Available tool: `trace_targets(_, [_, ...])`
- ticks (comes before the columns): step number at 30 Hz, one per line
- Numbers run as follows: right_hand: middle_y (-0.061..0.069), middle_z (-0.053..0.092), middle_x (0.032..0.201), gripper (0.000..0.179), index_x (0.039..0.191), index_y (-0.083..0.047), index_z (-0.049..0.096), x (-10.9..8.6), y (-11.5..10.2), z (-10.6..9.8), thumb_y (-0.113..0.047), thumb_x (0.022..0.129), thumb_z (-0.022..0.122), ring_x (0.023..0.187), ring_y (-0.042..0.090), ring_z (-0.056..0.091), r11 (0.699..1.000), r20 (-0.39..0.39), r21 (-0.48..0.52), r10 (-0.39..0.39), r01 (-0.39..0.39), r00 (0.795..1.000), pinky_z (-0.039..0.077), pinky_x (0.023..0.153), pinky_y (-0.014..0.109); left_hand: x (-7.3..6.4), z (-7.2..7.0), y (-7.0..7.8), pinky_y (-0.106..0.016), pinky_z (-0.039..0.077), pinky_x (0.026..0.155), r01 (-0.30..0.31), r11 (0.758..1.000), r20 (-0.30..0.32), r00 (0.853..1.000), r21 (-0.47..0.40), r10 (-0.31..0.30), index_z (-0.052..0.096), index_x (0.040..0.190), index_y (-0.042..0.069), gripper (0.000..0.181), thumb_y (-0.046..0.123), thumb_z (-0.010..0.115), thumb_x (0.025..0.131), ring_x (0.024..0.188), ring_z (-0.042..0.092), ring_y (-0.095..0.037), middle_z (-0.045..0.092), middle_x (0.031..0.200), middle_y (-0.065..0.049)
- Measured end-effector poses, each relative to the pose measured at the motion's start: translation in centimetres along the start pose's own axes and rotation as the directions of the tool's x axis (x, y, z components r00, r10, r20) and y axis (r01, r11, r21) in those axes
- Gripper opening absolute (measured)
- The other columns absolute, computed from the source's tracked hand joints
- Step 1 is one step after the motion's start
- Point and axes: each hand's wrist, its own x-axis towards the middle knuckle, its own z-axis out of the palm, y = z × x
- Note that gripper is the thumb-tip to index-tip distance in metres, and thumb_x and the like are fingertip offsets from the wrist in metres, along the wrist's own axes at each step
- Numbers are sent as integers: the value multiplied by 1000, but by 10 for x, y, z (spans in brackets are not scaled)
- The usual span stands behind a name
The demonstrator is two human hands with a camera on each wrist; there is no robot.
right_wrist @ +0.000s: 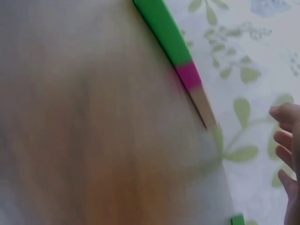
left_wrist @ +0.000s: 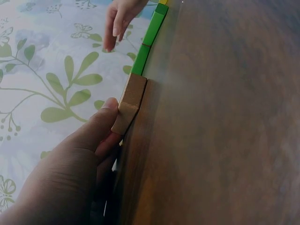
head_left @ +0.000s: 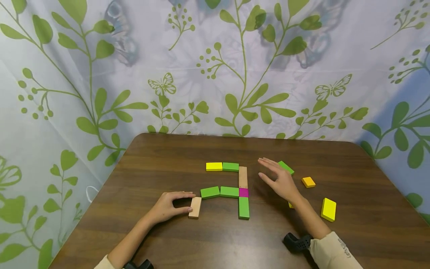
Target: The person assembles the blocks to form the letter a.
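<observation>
My left hand (head_left: 164, 207) pinches a plain wooden block (head_left: 195, 207) between thumb and fingers at the left end of a row of blocks on the table. Beside its upper end lies a slightly angled green block (head_left: 209, 192), followed by another green block (head_left: 229, 192) that meets a magenta block (head_left: 243, 192). Above the magenta one lies a second plain wooden block (head_left: 243, 177); below it, a green block (head_left: 243, 208). A green block (head_left: 230, 167) and a yellow block (head_left: 214, 167) form the top row. My right hand (head_left: 279, 183), fingers extended and holding nothing, hovers right of the figure.
Loose pieces lie on the right: a green block (head_left: 286, 167) partly behind the right hand, a small orange block (head_left: 308, 182) and a larger yellow block (head_left: 328, 209). Another yellow piece (head_left: 290, 205) shows beneath the right wrist. A leaf-patterned curtain (head_left: 188, 74) hangs behind the brown table (head_left: 208, 243).
</observation>
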Motion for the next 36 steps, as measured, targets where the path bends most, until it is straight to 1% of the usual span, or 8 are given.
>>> trace_targets(9, [23, 51, 128, 56, 132, -1, 50, -13, 36, -29, -18, 83, 71, 110, 44, 50, 971, -82, -84, 218, -225, 972, 44, 84, 56, -5, 5, 0, -41, 43, 95, -1, 1000, -10, 1000, 15, 1, 66, 117, 22, 44, 43, 71, 78, 114, 54, -17, 61, 116, 12])
trace_targets(11, [25, 51, 127, 58, 133, 1, 48, -16, 41, -33, -23, 84, 70, 85, 42, 59, 945, -57, -123, 298, -303, 953, 51, 68, 47, -5, 5, 0, -41, 43, 95, -4, 1000, -10, 1000, 14, 4, 66, 117, 22, 44, 43, 71, 78, 114, 54, -17, 61, 116, 12])
trace_targets(14, [28, 50, 125, 63, 134, 4, 44, -20, 45, -37, -30, 86, 67, 62, 33, 53, 891, -2, -183, 421, -414, 907, 44, 49, 33, -5, 6, -1, -41, 43, 95, -6, 1000, -10, 1000, 10, 6, 66, 117, 22, 44, 42, 71, 78, 113, 54, -17, 61, 116, 11])
trace_targets(17, [33, 48, 124, 66, 135, 4, 42, -22, 45, -40, -33, 86, 66, 57, 25, 47, 842, 47, -223, 512, -491, 858, 37, 46, 27, -5, 6, -1, -41, 43, 95, -7, 1000, -6, 1000, 6, 7, 65, 117, 21, 44, 42, 71, 78, 114, 54, -18, 61, 117, 11])
trace_targets(21, [38, 51, 116, 62, 135, 3, 44, -24, 46, -39, -30, 86, 67, 45, 18, 41, 809, 59, -251, 561, -531, 826, 35, 41, 26, -4, 6, -2, -41, 42, 96, -8, 1000, 2, 1000, -5, 8, 65, 118, 19, 45, 42, 71, 79, 115, 53, -18, 61, 117, 10])
trace_targets(27, [24, 63, 78, 50, 129, -1, 53, -27, 49, -35, -22, 86, 67, 35, 11, 24, 810, 12, -245, 552, -533, 834, 29, 34, 22, -2, 5, -2, -42, 42, 95, -15, 1000, 2, 1000, -12, 15, 65, 117, 18, 45, 40, 71, 79, 114, 53, -19, 61, 118, 8])
trace_targets(30, [9, 52, 52, 47, 127, -2, 55, -28, 49, -33, -21, 86, 67, 34, 10, 22, 819, -4, -244, 535, -520, 845, 27, 34, 21, -2, 4, -3, -42, 43, 95, -15, 1000, 2, 1000, -11, 15, 65, 117, 18, 45, 40, 71, 79, 114, 53, -19, 61, 118, 8])
trace_targets(36, [1, 35, 38, 45, 125, -5, 59, -27, 42, -32, -20, 84, 69, 32, 11, 21, 846, -20, -227, 491, -483, 871, 28, 32, 21, 0, 3, -4, -42, 42, 95, -15, 1000, 2, 1000, -7, 15, 65, 117, 19, 45, 40, 71, 79, 114, 53, -17, 61, 117, 10])
